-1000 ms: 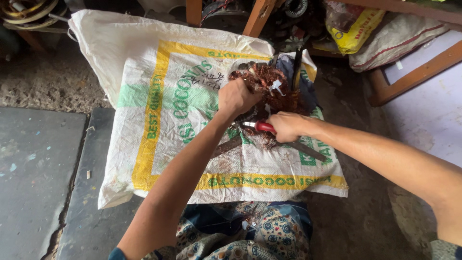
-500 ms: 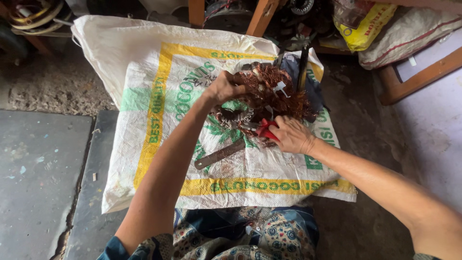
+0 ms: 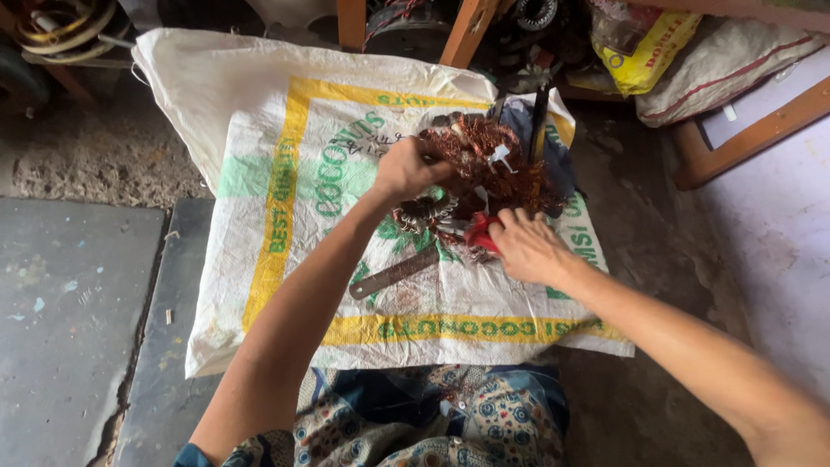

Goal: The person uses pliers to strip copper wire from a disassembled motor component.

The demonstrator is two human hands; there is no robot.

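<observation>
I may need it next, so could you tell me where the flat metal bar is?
The flat metal bar lies on the woven sack, just below the left hand.

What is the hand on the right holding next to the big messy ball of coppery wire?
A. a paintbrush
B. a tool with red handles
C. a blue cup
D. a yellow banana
B: the right hand grips a tool with red handles beside the tangle of copper wire, which the left hand grips, on the woven sack.
</observation>
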